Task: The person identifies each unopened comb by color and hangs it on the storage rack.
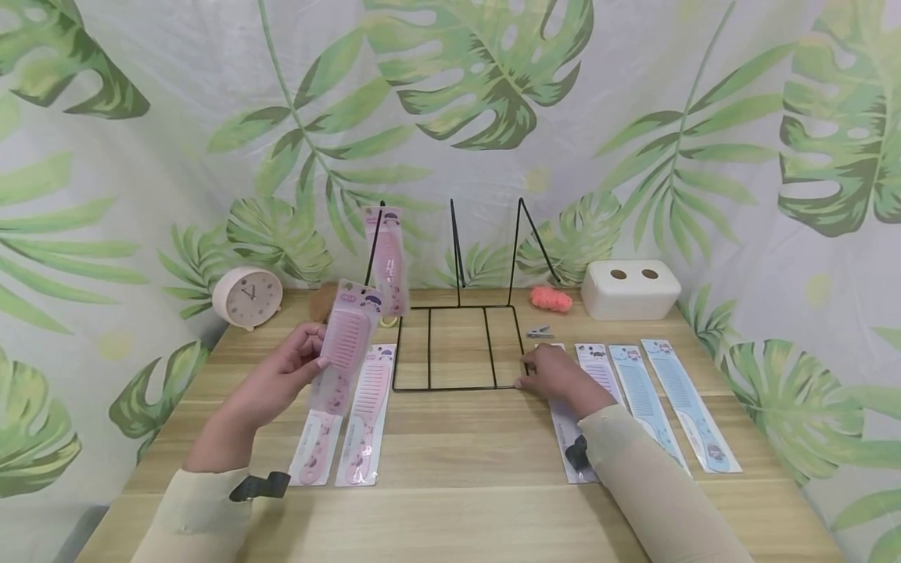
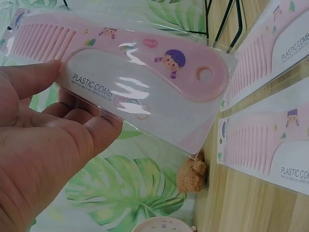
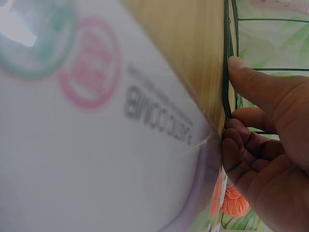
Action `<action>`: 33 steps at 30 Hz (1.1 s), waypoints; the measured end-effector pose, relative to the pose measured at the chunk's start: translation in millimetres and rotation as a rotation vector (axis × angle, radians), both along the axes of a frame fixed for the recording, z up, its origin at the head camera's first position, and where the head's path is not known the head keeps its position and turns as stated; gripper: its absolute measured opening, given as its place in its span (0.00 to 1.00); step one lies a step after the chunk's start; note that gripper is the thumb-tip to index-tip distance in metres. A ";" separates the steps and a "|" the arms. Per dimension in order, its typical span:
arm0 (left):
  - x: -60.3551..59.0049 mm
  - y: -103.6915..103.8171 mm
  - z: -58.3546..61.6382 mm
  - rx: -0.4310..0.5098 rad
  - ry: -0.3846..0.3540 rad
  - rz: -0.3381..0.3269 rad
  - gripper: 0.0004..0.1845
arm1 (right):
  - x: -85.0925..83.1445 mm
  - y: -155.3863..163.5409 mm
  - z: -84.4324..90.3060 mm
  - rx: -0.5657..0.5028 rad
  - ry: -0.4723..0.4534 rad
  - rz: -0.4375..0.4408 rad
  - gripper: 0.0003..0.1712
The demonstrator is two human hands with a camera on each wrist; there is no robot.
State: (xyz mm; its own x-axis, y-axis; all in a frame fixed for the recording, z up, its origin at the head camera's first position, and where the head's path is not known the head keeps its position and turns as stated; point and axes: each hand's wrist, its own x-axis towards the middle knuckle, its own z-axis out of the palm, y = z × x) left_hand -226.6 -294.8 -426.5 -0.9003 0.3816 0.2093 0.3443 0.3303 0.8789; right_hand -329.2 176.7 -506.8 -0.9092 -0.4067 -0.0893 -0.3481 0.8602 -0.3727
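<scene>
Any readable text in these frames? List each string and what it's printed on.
"PLASTIC COMB": card of the packaged pink comb pinched in the left hand.
"PLASTIC COMB", cut off at the frame edge: two pink comb packs on the table.
"PLASTIC COMB", seen upside down: pack by the right hand.
Small line beneath each, pink logos, clock numerals: too small or blurred.
</scene>
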 end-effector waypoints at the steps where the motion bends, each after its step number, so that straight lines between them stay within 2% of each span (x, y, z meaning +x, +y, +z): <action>1: -1.0 1.2 -0.4 -0.005 -0.008 0.014 0.13 | 0.1 0.3 0.0 0.000 0.002 0.002 0.26; 5: -12.4 12.6 -4.0 0.028 -0.077 0.110 0.15 | 0.8 1.4 0.7 0.002 0.003 -0.003 0.27; 10: -40.0 39.0 -3.4 0.157 -0.172 0.275 0.16 | 1.5 2.1 1.8 -0.010 -0.007 -0.004 0.21; 14: -64.0 60.0 1.1 0.217 -0.189 0.421 0.17 | 1.4 0.8 1.8 -0.020 -0.020 0.002 0.17; 17: -78.7 71.1 1.6 0.239 -0.185 0.498 0.18 | 1.8 -0.8 1.7 -0.007 -0.005 0.001 0.22; 20: -89.9 78.0 -0.4 0.257 -0.188 0.524 0.18 | 2.4 -1.4 1.3 0.002 -0.004 0.003 0.25; 22: -95.6 80.4 -1.9 0.264 -0.190 0.527 0.18 | 2.2 -1.7 1.2 0.002 -0.013 0.003 0.22; 27: -105.0 81.3 -2.2 0.276 -0.175 0.513 0.19 | -0.5 -2.4 0.8 0.002 -0.007 0.010 0.15; 33: -116.7 84.6 -3.5 0.278 -0.190 0.499 0.19 | -1.0 -0.7 1.7 0.008 -0.004 0.012 0.16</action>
